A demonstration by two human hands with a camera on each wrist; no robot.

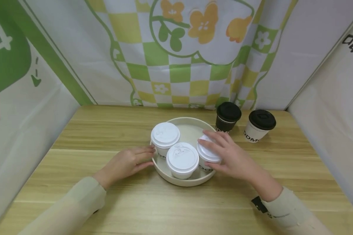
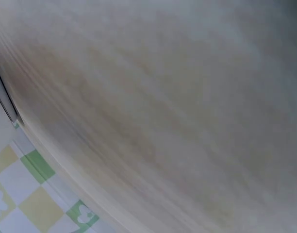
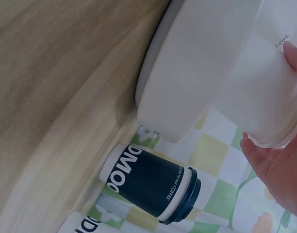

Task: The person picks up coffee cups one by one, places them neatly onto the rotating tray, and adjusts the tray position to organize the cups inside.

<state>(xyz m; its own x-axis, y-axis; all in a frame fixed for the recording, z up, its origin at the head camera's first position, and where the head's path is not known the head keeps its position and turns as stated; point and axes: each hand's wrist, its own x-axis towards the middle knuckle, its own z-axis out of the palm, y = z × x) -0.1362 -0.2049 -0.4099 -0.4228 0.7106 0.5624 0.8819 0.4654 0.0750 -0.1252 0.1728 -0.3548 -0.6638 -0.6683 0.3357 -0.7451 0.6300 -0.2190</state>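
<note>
A round cream tray [image 1: 191, 125] with a raised rim stands on the table and bears three white paper cups with white lids: a left cup [image 1: 165, 134], a front cup [image 1: 182, 160] and a right cup [image 1: 205, 156]. My right hand [image 1: 227, 155] grips the right cup from its right side, fingers over the lid and thumb lower down. In the right wrist view, the fingertips [image 3: 294, 56] touch that cup's side. At the tray's left rim, my left hand [image 1: 132, 161] rests with fairly straight fingers. The left wrist view shows only a blurred pale surface and some curtain.
Behind the tray on the right stand a black cup [image 1: 225, 125] with a black lid and a white cup [image 1: 254, 132] with a black lid. A checked curtain [image 1: 179, 75] hangs along the table's back edge. White fabric walls flank both sides.
</note>
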